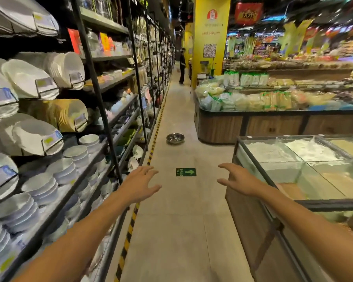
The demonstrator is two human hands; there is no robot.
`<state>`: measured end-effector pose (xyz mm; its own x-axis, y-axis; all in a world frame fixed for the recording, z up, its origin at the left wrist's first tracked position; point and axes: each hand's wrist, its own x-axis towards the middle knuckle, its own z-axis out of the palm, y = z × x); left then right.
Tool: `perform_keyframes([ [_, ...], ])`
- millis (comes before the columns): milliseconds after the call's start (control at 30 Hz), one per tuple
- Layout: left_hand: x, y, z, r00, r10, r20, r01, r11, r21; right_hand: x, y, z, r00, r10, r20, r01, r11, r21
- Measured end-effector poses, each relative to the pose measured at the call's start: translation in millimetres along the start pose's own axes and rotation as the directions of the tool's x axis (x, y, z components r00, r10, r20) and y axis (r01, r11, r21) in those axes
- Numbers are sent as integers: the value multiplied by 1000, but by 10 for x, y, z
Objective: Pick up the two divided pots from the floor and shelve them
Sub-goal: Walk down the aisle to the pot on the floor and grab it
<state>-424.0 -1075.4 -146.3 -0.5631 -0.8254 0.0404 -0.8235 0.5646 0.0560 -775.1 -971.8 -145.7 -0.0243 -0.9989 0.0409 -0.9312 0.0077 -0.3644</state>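
A shiny steel divided pot (175, 138) sits on the tiled aisle floor some way ahead of me, close to the shelf side. It looks like a stack, but I cannot tell if it is one pot or two. My left hand (140, 183) and my right hand (235, 179) are both stretched forward at waist height, fingers spread, holding nothing. The pot lies well beyond both hands, between them in the view.
Tall black shelving (102, 102) full of white plates and bowls runs along the left. A glass-topped bin counter (293, 171) stands close on the right, with a wooden produce island (253, 125) behind it. A yellow-black floor strip (130, 222) edges the shelves. A person (182, 66) stands far down the aisle.
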Motion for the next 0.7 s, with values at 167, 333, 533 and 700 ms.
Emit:
perform_keyframes([
  [167,1458,-249,350,999,-16,37,16,1000,16,1255,682,72,1000,-4,14,4,1000,5],
  [333,2855,-381,488,996,-74,57,75,997,-9,2639,1428,-128,999,-41,36,39,998,56],
  [533,4277,-705,509,987,-143,68,145,989,-39,4285,2019,-334,998,-30,49,26,996,86],
  [700,5528,-1145,743,981,-179,78,183,982,-47,5566,2420,-159,997,-42,70,35,994,102],
])
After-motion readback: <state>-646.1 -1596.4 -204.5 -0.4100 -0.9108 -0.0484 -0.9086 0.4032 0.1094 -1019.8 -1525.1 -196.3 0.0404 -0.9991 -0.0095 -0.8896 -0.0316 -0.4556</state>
